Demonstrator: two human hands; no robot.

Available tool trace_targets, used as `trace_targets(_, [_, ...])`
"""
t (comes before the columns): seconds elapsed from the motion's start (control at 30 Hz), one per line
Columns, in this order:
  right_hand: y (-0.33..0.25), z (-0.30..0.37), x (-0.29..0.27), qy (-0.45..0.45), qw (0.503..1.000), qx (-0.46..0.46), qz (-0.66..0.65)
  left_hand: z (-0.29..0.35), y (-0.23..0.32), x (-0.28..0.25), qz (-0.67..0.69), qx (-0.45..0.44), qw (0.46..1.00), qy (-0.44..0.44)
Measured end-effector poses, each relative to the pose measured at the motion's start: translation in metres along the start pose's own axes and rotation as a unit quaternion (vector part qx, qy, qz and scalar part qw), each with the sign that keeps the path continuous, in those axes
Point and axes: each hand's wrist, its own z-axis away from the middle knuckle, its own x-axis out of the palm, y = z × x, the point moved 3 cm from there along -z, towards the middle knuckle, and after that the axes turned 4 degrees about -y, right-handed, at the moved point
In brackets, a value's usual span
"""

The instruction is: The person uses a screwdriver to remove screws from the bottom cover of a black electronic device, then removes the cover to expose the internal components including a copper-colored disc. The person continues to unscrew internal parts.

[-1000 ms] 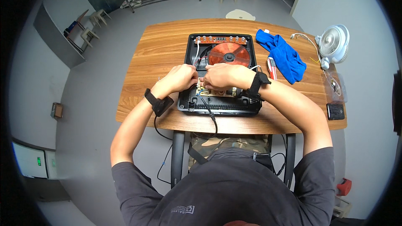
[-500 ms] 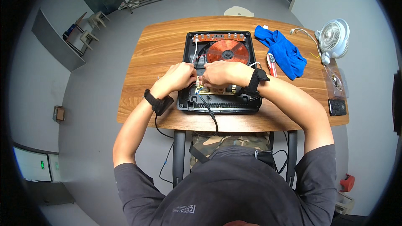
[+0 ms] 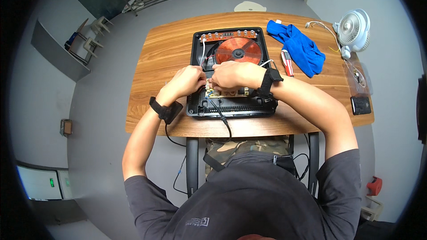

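Observation:
An opened induction cooker (image 3: 195, 60) lies on the table, its black base holding a round copper coil (image 3: 238, 50). Across its far end runs an orange control board (image 3: 229, 36). My left hand (image 3: 191, 79) is closed at the left edge of the yellowish circuit board (image 3: 229, 94), its fingertips pinched. A white cable (image 3: 203, 53) runs from the control board down toward these fingers. Over the same circuit board, my right hand (image 3: 233, 76) is bent with its fingers closed, nearly touching the left. What the fingertips hold is hidden. A black power cord (image 3: 223, 120) leaves the near side.
Right of the cooker lie a blue cloth (image 3: 296, 49) and a red-and-white screwdriver-like tool (image 3: 287, 63). Farther right on the wooden table (image 3: 160, 49) stand a white fan (image 3: 352, 31), a clear plastic tray (image 3: 361, 82) and a black flat box (image 3: 360, 105).
The whole view has shifted slightly upward. Both hands stay at the circuit board's left edge, with only a small shift of the fingers.

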Motion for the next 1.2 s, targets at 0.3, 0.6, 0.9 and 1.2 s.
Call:
trace_targets(0.3, [0.003, -0.007, 0.006, 0.016, 0.999, -0.024, 0.023, 0.000, -0.008, 0.005, 0.041, 0.034, 0.998, 0.016])
trace_targets(0.6, [0.002, -0.012, 0.003, -0.030, 0.999, 0.024, 0.032, 0.004, -0.005, 0.011, 0.073, 0.003, 0.996, 0.057])
trace_targets(0.9, [0.004, -0.014, 0.004, -0.031, 0.999, -0.001, 0.029, 0.013, -0.001, 0.017, 0.081, -0.008, 0.991, 0.103])
trace_targets(1.2, [0.008, -0.005, 0.010, 0.032, 0.999, -0.004, -0.012, 0.015, -0.010, -0.036, 0.194, -0.110, 0.947, 0.231])
